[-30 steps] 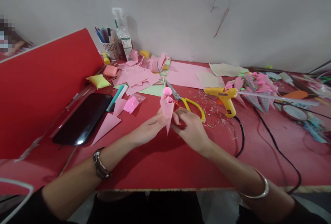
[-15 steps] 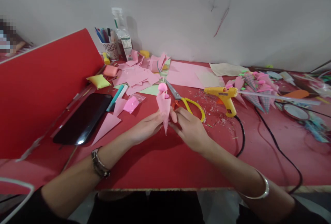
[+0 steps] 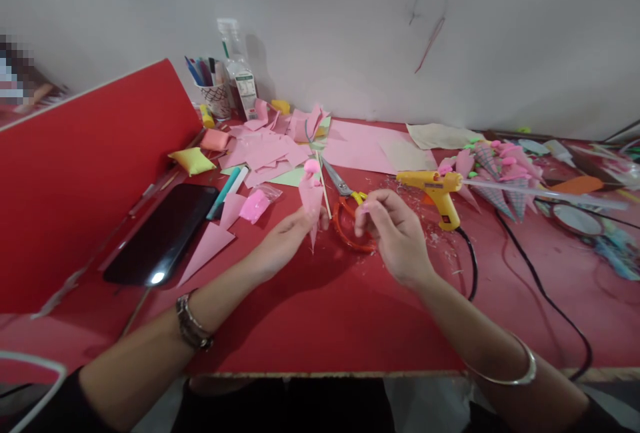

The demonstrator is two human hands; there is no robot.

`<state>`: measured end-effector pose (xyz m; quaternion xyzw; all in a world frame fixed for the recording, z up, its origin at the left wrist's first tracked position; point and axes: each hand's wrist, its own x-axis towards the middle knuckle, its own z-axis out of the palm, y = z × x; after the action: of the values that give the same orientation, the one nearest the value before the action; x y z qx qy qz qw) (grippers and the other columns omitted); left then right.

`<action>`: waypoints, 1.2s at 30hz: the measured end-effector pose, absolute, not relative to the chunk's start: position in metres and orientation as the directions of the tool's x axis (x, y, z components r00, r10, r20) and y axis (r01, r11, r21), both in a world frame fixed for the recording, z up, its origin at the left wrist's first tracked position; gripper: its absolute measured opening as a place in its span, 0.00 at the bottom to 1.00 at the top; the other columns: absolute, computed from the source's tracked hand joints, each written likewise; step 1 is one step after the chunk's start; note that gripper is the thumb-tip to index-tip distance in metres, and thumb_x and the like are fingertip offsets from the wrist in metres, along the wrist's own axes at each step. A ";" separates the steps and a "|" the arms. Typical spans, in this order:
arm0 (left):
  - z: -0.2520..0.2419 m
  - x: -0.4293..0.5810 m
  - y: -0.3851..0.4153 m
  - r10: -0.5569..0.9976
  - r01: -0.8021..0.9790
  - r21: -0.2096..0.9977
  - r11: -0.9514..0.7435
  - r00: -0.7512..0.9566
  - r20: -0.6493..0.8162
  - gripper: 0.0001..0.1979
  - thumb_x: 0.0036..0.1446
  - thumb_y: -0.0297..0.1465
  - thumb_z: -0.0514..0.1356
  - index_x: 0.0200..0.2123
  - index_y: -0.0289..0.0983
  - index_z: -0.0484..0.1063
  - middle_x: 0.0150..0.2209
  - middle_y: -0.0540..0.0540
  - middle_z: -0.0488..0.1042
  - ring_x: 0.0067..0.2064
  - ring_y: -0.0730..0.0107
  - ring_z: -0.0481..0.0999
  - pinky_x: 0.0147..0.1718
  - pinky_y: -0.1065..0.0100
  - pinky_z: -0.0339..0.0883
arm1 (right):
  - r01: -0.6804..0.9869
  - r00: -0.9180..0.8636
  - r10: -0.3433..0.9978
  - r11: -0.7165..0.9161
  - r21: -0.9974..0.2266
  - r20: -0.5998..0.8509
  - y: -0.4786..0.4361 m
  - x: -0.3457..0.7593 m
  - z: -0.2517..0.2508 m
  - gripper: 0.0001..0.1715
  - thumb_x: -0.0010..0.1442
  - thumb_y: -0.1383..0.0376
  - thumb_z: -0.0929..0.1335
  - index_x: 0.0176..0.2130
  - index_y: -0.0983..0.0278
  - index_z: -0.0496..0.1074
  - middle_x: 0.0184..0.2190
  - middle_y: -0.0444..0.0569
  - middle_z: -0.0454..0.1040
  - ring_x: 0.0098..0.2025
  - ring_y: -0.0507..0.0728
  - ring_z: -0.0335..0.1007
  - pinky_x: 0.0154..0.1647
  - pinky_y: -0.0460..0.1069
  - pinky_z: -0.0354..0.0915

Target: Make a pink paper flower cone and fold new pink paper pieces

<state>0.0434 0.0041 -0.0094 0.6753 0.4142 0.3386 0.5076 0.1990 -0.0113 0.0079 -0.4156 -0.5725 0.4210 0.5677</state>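
My left hand is closed on a pink paper cone with a small pink ball at its top, holding it upright over the red table. My right hand is apart from the cone, to its right, with its fingers curled into a pinch; what they hold, if anything, I cannot make out. It hovers over the handles of the scissors. A yellow glue gun stands just right of that hand.
A black phone lies at the left beside an upright red board. Pink paper scraps, a pen cup and a bottle sit at the back. Several finished cones are piled at the right. The gun's black cable crosses the table.
My right hand has let go of the cone and moved right and up, over the scissors handles. The left hand has kept the cone and shifted slightly left.
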 end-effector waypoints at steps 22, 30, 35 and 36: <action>-0.004 0.040 -0.002 0.856 0.537 0.815 -0.216 0.506 -0.106 0.15 0.56 0.37 0.46 0.32 0.35 0.68 0.29 0.49 0.73 0.29 0.70 0.69 0.27 0.71 0.59 | 0.277 0.067 0.923 0.348 -0.896 0.379 -0.011 0.211 0.019 0.07 0.49 0.73 0.66 0.29 0.61 0.70 0.26 0.41 0.73 0.27 0.48 0.71 0.27 0.44 0.68; -0.003 0.036 0.002 0.899 0.692 0.663 -0.285 0.433 -0.065 0.17 0.54 0.39 0.45 0.25 0.34 0.66 0.22 0.48 0.70 0.23 0.71 0.66 0.21 0.72 0.55 | 0.374 0.037 0.895 0.399 -0.837 0.444 -0.012 0.214 0.014 0.04 0.51 0.71 0.65 0.27 0.62 0.67 0.19 0.40 0.71 0.19 0.47 0.67 0.19 0.43 0.64; 0.000 0.036 0.005 0.873 0.720 0.625 -0.303 0.473 -0.122 0.19 0.55 0.39 0.43 0.21 0.35 0.63 0.19 0.50 0.68 0.19 0.74 0.64 0.18 0.73 0.50 | 0.534 -0.046 0.851 0.463 -0.707 0.523 -0.009 0.213 0.016 0.06 0.51 0.71 0.65 0.28 0.60 0.69 0.23 0.42 0.72 0.27 0.51 0.67 0.27 0.48 0.65; 0.001 0.036 0.005 0.867 0.719 0.626 -0.303 0.481 -0.132 0.19 0.55 0.39 0.43 0.20 0.35 0.63 0.18 0.50 0.68 0.19 0.74 0.63 0.18 0.73 0.50 | 0.537 -0.053 0.856 0.459 -0.708 0.514 -0.008 0.212 0.016 0.07 0.51 0.71 0.65 0.29 0.59 0.69 0.24 0.43 0.72 0.28 0.51 0.68 0.29 0.48 0.66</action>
<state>0.0360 0.0055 0.0008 0.7989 0.4962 0.1159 0.3195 0.2121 -0.0085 0.0161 -0.4930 -0.7065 0.1662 0.4798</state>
